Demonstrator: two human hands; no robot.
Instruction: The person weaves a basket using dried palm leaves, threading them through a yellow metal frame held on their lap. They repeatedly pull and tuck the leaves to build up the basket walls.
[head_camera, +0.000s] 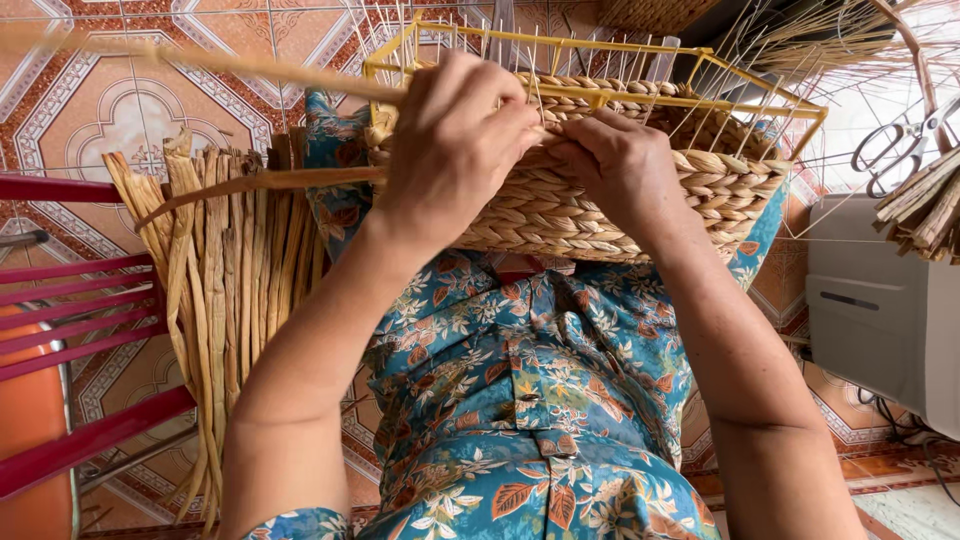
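Note:
A half-woven basket (560, 215) of braided straw on a yellow wire frame (600, 95) rests on my lap, over a blue floral dress. My left hand (450, 140) grips the basket's top edge and pinches a long flat straw strand (250, 180) that trails off to the left. My right hand (615, 165) presses its fingers into the weave just beside the left hand, at the rim. Thin wire uprights stick out of the frame above both hands.
A bundle of dried straw strips (225, 290) lies on the patterned tiled floor at my left. A red chair frame (80, 320) stands at the far left. Scissors (895, 145) and more straw rest on a grey box (880, 310) at the right.

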